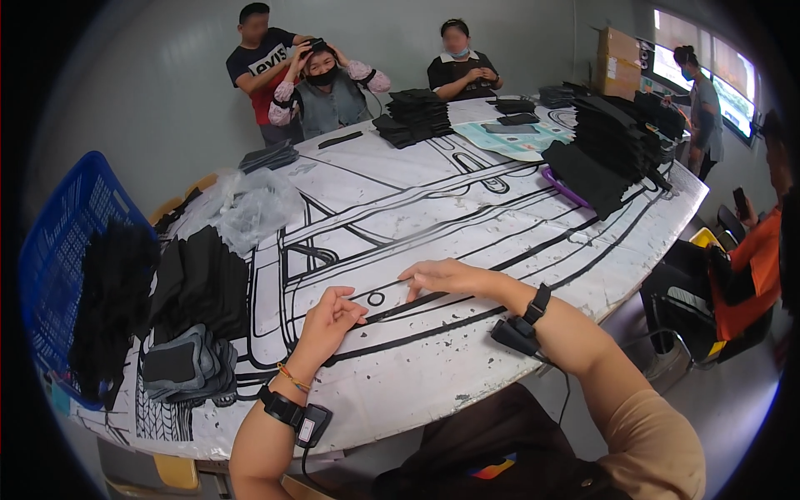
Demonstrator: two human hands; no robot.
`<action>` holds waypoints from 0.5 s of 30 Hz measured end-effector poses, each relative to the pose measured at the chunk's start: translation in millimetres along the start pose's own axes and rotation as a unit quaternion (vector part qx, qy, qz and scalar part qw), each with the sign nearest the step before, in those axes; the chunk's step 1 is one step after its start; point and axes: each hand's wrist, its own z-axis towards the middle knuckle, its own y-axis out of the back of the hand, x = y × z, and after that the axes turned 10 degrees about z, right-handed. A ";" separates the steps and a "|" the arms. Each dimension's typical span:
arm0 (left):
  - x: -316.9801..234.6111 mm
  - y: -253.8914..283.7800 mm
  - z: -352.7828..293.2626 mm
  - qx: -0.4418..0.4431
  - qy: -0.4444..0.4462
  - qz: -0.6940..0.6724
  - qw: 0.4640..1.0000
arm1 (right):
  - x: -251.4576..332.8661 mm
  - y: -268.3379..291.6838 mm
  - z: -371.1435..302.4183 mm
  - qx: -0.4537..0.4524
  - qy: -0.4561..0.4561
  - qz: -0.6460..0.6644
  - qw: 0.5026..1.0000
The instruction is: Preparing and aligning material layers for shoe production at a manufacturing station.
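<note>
My left hand [330,318] hovers over or rests on the white table [417,358] with its fingers loosely bent and nothing in them. To its right and a little farther off, my right hand [442,277] points inward, fingers partly spread and likewise holding nothing. The two hands are apart. Nearest to my left hand are a pile of black fabric pieces [200,279] and, in front of it, a small stack of grey-edged black pads [185,362]. Each of my wrists wears a black strap with a small device on it.
A blue crate [71,225] holding black cloth stands at the left, near a clear plastic bag [254,204]. Tall black fabric stacks [612,142] rise at the far right, a purple-edged item [567,187] beside them. Several people are around the table; a cardboard box [618,60] stands behind.
</note>
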 end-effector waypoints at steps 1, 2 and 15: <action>-0.2 0.9 1.5 0.000 -0.001 0.000 1.000 | 2.1 0.8 0.4 0.002 -0.003 0.000 1.000; 0.0 0.7 1.9 0.002 -0.001 -0.001 1.000 | 2.2 0.9 0.1 0.003 -0.004 -0.001 1.000; -6.3 0.8 0.1 0.005 0.020 0.012 1.000 | 1.9 0.3 0.4 0.001 0.000 0.008 1.000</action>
